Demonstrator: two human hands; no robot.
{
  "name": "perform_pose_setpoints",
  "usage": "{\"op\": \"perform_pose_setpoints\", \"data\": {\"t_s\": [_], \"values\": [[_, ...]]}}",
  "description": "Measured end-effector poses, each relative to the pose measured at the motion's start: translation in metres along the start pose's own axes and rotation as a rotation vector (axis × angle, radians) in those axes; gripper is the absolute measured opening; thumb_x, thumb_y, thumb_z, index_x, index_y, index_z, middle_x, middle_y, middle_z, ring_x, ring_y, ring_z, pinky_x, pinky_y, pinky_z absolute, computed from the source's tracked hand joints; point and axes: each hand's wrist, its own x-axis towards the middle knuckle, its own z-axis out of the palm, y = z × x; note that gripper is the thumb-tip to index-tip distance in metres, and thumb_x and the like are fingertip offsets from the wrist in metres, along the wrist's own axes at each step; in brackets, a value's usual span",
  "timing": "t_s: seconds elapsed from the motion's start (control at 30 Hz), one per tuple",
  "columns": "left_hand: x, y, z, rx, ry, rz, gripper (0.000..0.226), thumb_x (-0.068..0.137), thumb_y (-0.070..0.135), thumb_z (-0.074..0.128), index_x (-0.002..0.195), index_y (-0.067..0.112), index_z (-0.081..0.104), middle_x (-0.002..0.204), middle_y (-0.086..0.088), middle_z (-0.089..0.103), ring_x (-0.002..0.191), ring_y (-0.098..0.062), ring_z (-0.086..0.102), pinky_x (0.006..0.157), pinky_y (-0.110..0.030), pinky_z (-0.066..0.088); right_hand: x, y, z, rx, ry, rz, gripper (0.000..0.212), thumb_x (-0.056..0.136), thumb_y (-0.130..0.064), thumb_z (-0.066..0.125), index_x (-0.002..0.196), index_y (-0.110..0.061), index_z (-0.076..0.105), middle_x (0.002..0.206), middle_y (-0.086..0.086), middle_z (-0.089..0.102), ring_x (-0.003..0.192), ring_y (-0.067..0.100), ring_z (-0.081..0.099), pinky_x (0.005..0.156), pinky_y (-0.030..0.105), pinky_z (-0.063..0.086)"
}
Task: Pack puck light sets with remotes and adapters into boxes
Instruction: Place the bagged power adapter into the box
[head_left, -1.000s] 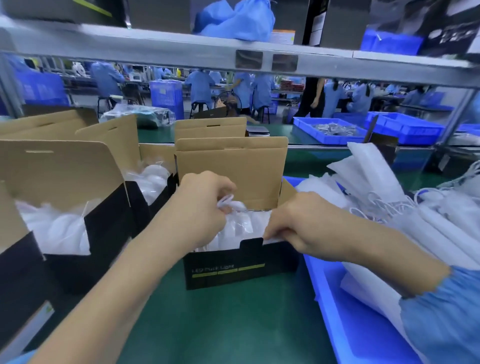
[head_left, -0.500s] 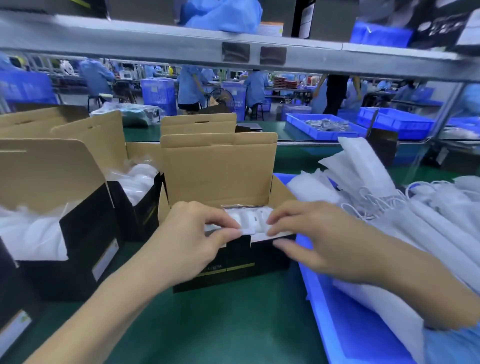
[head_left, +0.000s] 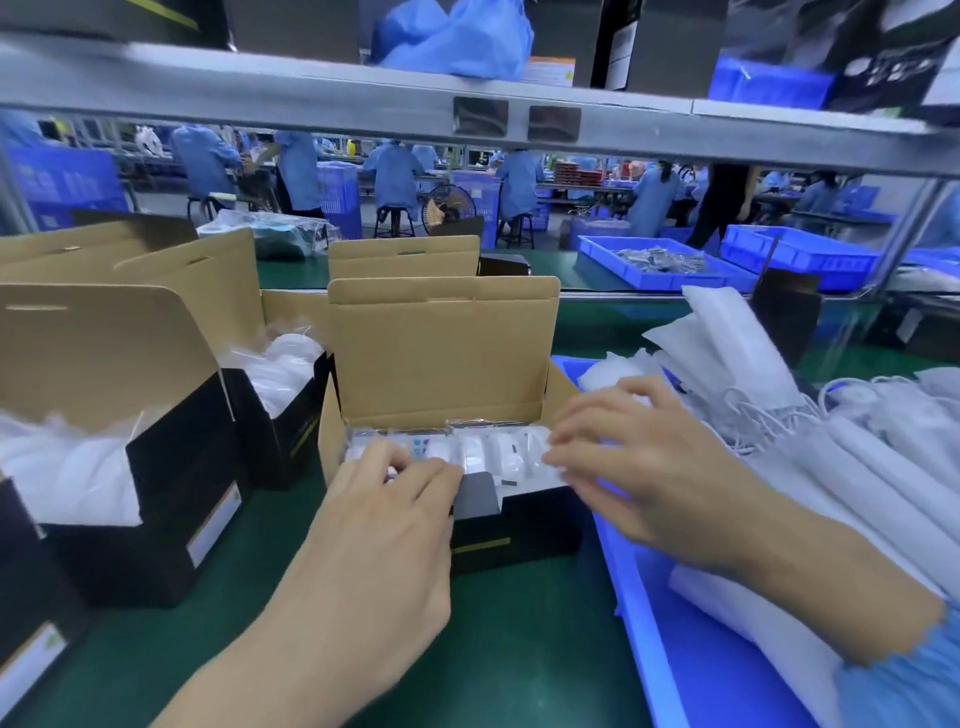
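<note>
On green bench (head_left: 519, 649), centre: open black box (head_left: 519, 525) w/ brown lid flap upright, clear-bagged white parts (head_left: 488, 449) lying flat across its top. Left hand (head_left: 374, 525) at box's front-left, fingers curled onto bag edge; grip looks like a pinch on the plastic, though blur makes it hard to be sure. Right hand (head_left: 639, 467) on bag's right end, fingers spread & bent, pressing down. Left of it, two more open boxes (head_left: 156, 499) stuffed w/ white bags, just beside. Right: blue tray (head_left: 639, 613) touching box, heaped w/ white foam sleeves (head_left: 857, 467) & cords. Metal shelf (head_left: 311, 98) overhead; blue bins (head_left: 649, 275) & seated workers behind
</note>
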Motion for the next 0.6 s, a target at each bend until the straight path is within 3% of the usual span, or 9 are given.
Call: {"op": "perform_pose_setpoints", "data": {"t_s": [0.1,0.17,0.27,0.37,0.5,0.6], "values": [[-0.011,0.003,0.007,0.05,0.069,-0.058,0.037,0.081,0.029,0.057,0.109,0.008,0.07,0.104,-0.001,0.067,0.092,-0.03,0.056,0.076,-0.039,0.049,0.008,0.011,-0.009,0.065,0.117,0.123,0.014,0.083,-0.017,0.066,0.093,-0.014,0.075,0.111,0.004,0.067,0.102,0.029,0.062,0.08,0.045,0.048],[-0.011,0.002,0.011,0.121,0.053,-0.081,0.047,0.082,0.035,0.056,0.115,0.004,0.069,0.106,-0.009,0.066,0.093,-0.034,0.057,0.071,-0.044,0.054,0.017,0.012,-0.009,0.009,0.096,0.056,0.01,0.085,-0.015,0.067,0.09,-0.012,0.075,0.11,0.004,0.069,0.098,0.028,0.065,0.081,0.041,0.048],[-0.009,0.002,0.014,0.191,0.009,-0.098,0.057,0.084,0.041,0.047,0.121,0.002,0.067,0.105,-0.013,0.065,0.092,-0.035,0.058,0.068,-0.044,0.055,0.031,0.0,0.001,-0.077,-0.199,-0.051,0.024,0.096,-0.024,0.049,0.092,-0.014,0.07,0.109,-0.001,0.068,0.095,0.024,0.063,0.087,0.036,0.048],[-0.007,0.001,0.014,0.197,-0.021,-0.113,0.061,0.074,0.038,0.075,0.122,0.0,0.066,0.104,-0.015,0.065,0.091,-0.036,0.06,0.066,-0.042,0.055,0.04,-0.012,0.015,-0.126,-0.429,-0.011,0.028,0.094,-0.026,0.028,0.088,-0.017,0.054,0.094,-0.005,0.056,0.086,0.023,0.052,0.083,0.035,0.042],[-0.007,0.0,0.012,0.15,0.017,-0.058,0.04,0.069,0.028,0.083,0.102,0.008,0.071,0.089,-0.004,0.065,0.079,-0.03,0.059,0.061,-0.04,0.051,0.044,-0.011,0.015,-0.128,-0.464,0.025,0.03,0.092,-0.03,0.022,0.083,-0.02,0.049,0.095,-0.005,0.055,0.083,0.023,0.054,0.08,0.036,0.043],[-0.009,-0.002,0.013,0.114,0.066,-0.039,0.025,0.071,0.027,0.083,0.089,0.013,0.071,0.077,0.002,0.063,0.071,-0.026,0.058,0.059,-0.037,0.049,0.039,-0.014,0.014,-0.152,-0.494,0.015,0.052,0.093,-0.039,0.003,0.09,-0.023,0.052,0.113,-0.006,0.058,0.093,0.022,0.057,0.093,0.034,0.037]]}}
